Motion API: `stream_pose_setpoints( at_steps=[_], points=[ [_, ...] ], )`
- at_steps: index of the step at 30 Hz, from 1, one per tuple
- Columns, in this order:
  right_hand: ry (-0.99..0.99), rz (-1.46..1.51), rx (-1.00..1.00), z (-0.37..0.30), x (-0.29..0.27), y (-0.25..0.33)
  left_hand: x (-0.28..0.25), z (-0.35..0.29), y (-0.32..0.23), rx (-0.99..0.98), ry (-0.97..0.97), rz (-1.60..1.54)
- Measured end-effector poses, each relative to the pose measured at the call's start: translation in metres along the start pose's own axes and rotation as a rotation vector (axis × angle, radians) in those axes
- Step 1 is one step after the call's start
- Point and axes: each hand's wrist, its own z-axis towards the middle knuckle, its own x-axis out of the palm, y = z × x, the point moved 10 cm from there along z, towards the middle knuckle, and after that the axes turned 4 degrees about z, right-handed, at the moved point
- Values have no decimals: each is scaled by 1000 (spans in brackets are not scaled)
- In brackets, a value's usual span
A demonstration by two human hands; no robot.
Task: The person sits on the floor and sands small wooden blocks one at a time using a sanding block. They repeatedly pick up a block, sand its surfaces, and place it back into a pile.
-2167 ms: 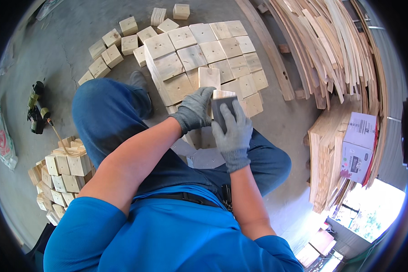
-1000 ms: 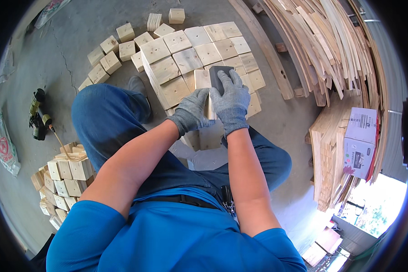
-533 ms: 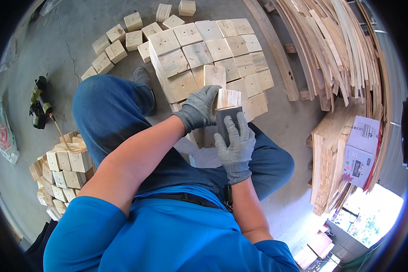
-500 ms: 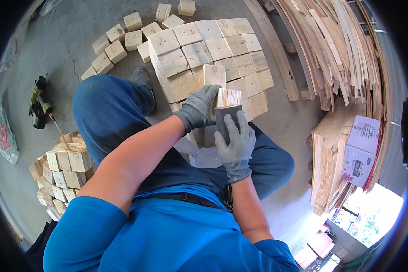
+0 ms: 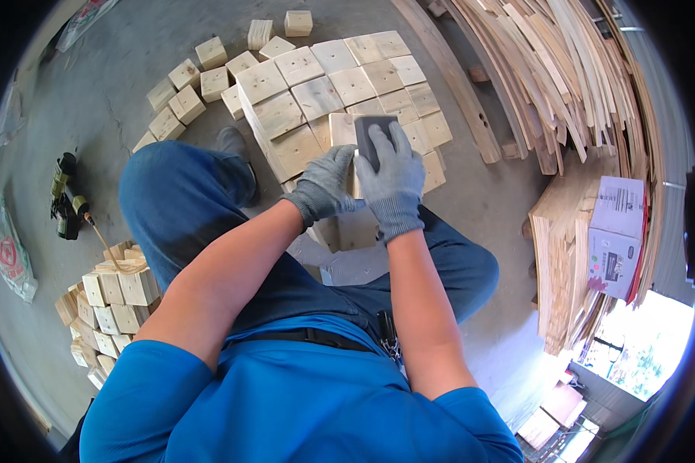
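Head view. Hands, two, grey-gloved. My left hand (image 5: 328,187): closed around a wooden block (image 5: 355,185), showing only as a narrow pale strip between my hands, above the near edge of the block stack (image 5: 286,116). My right hand (image 5: 392,174): gripping a dark grey pad (image 5: 363,140), fingers laid along its face; its contact with the wood is hidden. Loose blocks (image 5: 185,104): several, on the floor (image 5: 131,54), off the stack's far left corner. Smaller block pile (image 5: 122,287): near floor, left side. Green-and-black tool (image 5: 60,193) and plastic bag (image 5: 13,258): floor's left edge. Long boards (image 5: 548,85) and lilac carton (image 5: 616,231): floor's right edge.
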Motion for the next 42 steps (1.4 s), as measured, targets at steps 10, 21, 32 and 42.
stream_pose_setpoints(
  at_steps=[10, 21, 32, 42],
  points=[
    [36, -12, -98, -111, -18, 5, 4, -2, 3, -61, 39, -14],
    [31, -10, 54, 5, 1, -1, 5, 0, 0, -20, 41, -10],
    [41, 15, -93, -86, -15, 11, 3, -3, 5, -51, 29, 10],
    [45, -2, -104, -82, -12, 11, 6, -3, 3, -16, 19, 13]
  ],
)
